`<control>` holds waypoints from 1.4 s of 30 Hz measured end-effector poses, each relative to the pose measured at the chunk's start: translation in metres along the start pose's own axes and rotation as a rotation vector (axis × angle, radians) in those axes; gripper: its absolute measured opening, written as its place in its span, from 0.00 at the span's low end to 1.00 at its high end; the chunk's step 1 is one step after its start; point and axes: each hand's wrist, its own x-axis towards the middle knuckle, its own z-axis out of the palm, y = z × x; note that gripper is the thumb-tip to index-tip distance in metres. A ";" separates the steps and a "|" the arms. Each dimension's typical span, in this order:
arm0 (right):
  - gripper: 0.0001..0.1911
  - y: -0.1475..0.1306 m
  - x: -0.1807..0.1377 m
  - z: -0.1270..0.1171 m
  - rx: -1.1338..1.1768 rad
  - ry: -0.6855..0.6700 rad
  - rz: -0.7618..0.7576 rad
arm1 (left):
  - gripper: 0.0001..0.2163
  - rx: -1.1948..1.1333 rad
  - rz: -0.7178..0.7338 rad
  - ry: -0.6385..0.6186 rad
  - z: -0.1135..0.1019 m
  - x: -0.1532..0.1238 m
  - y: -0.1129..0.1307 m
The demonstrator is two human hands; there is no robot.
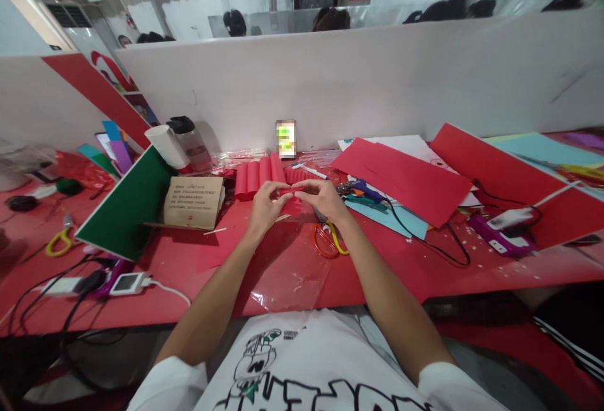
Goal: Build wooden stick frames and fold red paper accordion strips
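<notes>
My left hand (267,204) and my right hand (325,198) meet over the middle of the red table. Between their thumbs and fingertips they pinch a small strip of red paper (296,189), partly hidden by the fingers. Just behind my left hand stand several red paper rolls (258,175) in a row. Beside my right wrist lie scissors (336,239) with orange and yellow handles, their blades partly covered by the hand. A clear plastic sheet (287,279) covers the tabletop below my hands.
At the left are a cardboard box (193,202), a green board (129,206), a bottle (192,143) and a power strip (111,275). A phone (285,139) leans on the partition. Rightward lie red sheets (406,178), a blue-handled glue gun (365,191) and its cable, and another power strip (500,235).
</notes>
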 end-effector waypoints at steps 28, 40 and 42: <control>0.08 -0.006 -0.003 0.000 -0.422 0.041 -0.228 | 0.11 -0.085 -0.104 -0.092 -0.004 0.003 0.001; 0.07 -0.001 -0.002 -0.002 -0.364 0.001 -0.151 | 0.16 -0.130 -0.199 -0.163 -0.008 0.002 -0.001; 0.06 0.000 -0.002 -0.002 -0.392 0.003 -0.172 | 0.18 -0.130 -0.198 -0.183 -0.008 0.002 0.000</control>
